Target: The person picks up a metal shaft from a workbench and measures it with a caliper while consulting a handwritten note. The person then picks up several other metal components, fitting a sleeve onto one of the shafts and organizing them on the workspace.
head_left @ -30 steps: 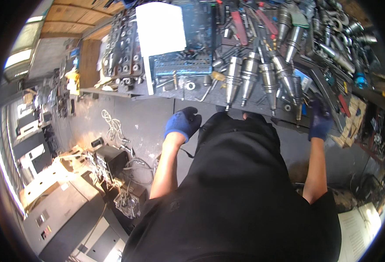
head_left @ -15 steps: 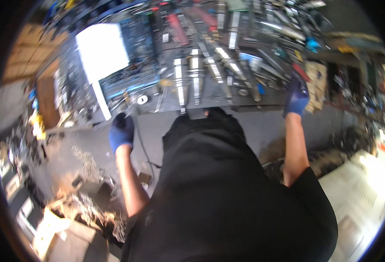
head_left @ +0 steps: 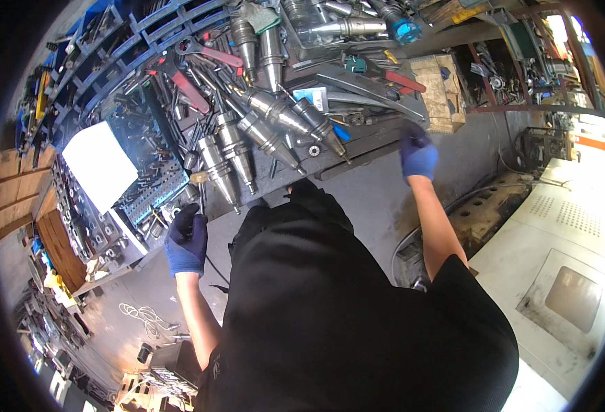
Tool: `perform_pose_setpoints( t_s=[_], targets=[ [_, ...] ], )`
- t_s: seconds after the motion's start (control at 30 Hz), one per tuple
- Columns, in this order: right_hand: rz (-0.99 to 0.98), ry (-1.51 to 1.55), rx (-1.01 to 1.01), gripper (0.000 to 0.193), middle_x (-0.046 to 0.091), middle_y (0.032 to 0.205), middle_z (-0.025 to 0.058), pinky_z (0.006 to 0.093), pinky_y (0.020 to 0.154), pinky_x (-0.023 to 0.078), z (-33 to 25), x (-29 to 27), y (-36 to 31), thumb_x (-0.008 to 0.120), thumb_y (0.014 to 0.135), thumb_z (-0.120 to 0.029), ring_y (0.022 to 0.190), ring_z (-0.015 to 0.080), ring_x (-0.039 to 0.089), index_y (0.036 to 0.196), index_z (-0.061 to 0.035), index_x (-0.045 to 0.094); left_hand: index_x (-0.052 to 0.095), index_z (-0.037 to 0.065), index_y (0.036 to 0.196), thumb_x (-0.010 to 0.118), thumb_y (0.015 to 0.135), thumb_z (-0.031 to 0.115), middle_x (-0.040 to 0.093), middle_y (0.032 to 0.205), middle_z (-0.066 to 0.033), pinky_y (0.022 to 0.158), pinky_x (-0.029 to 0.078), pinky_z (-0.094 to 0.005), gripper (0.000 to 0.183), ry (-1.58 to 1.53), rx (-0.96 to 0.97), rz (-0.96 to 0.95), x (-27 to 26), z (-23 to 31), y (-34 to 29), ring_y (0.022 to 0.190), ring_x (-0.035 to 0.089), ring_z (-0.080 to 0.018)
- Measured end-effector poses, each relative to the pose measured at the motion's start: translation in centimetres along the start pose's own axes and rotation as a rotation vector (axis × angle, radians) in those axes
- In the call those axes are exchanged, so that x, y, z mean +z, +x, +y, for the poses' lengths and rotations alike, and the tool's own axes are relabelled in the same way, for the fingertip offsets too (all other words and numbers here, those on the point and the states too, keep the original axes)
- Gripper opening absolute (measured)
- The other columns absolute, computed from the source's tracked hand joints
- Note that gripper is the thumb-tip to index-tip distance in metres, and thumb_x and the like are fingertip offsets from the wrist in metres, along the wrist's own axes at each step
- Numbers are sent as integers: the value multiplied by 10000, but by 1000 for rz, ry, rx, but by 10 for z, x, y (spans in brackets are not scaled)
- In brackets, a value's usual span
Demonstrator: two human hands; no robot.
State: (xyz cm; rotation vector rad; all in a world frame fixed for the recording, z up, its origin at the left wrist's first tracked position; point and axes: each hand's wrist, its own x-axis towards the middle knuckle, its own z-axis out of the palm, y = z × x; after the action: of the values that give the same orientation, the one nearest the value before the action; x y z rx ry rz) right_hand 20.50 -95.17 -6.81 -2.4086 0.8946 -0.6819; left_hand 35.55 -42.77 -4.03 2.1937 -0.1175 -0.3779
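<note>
My left hand (head_left: 187,242), in a blue glove with dark fingers, hangs beside the near left edge of the bench, close to small metal parts. Its fingers are loosely bent with a gap between them, and nothing shows in them. Past the bench's right front edge is my right hand (head_left: 418,154), gloved alike; its dark fingers are smeared by motion, so I cannot see whether they hold anything. Between the hands, several metal tool holders (head_left: 271,142) lie along the bench's front. A small slotted collet (head_left: 314,150) sits near the edge.
Red-handled spanners (head_left: 191,90) lie behind the tool holders. A white sheet (head_left: 100,166) rests on the left, beside a blue perforated tray (head_left: 158,198). Blue bins (head_left: 172,29) line the back. A brown wooden board (head_left: 437,96) and a pale machine cabinet (head_left: 556,226) stand right.
The view has turned rightward and sharpened, so the bench contents appear further left and tilted. My right hand now appears farther left and slightly lower; my left hand appears lower.
</note>
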Motion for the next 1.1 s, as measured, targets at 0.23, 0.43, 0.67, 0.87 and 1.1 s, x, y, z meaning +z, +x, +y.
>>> perform_pose_setpoints(
  t_s=[0.23,0.43,0.67,0.87,1.1],
  targets=[
    [-482,-461,-341,421,657,1236,208,502,901,541,-14,46,21,571,843,-70,1055,411,663,1252,-110,665,709,34,1163,689,921,91,749,925,-75,749,553,-287,250,-17,50,-28,29,77,-1,807,694,-124],
    [-728,-551,-552,450,702,1069,169,514,754,548,3,49,47,576,854,-118,847,389,685,1298,-153,639,702,14,1177,667,909,12,748,906,-99,732,562,-290,270,-12,148,21,76,119,-25,794,707,-135],
    [-646,-184,-628,381,694,1075,179,510,745,553,-11,0,61,617,842,-172,870,396,675,1217,-139,675,681,-36,1179,588,934,-57,750,992,-131,828,561,-301,263,-191,105,-45,124,172,-70,897,724,-174],
    [-1065,1006,-6,430,707,1112,74,316,787,575,-71,-84,18,702,904,-25,888,143,656,1324,-80,626,526,12,1416,669,837,1,676,1229,-164,931,535,-353,596,-263,259,-178,185,209,-101,1114,667,-240],
    [-1327,1174,292,533,614,1357,202,367,994,549,-40,-194,-3,655,942,-67,1252,269,611,1442,9,488,556,-45,1352,519,1034,113,641,853,-35,695,490,-255,357,-605,49,-566,247,257,-181,740,585,-89]
  ],
)
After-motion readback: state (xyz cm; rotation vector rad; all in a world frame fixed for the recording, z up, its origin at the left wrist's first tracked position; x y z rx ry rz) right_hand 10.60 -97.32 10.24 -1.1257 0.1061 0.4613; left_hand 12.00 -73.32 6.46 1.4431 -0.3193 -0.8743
